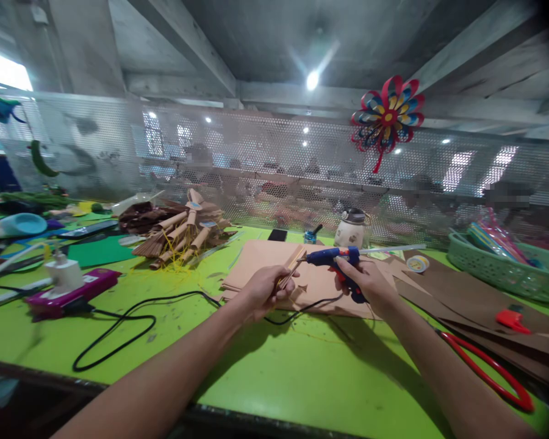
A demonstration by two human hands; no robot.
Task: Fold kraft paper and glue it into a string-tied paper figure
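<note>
My right hand [368, 279] is closed around the handle of a blue glue gun [333, 256], with a clear glue stick [391, 248] standing out of its back end. Its nozzle points left and meets, or nearly meets, the top of a thin folded brown paper strip [293, 266]. That strip is pinched in my left hand [268, 289], tilted up to the right. Beneath both hands lies a stack of light brown paper sheets [251, 256], with small torn scraps on top.
Rolled brown paper pieces [187, 228] with yellow strands lie left, near a purple power strip [73, 292] and its black cord [114, 314]. To the right are red-handled scissors [489, 366], dark brown sheets [457, 292] and a green basket [507, 268]. A jar [351, 228] stands behind.
</note>
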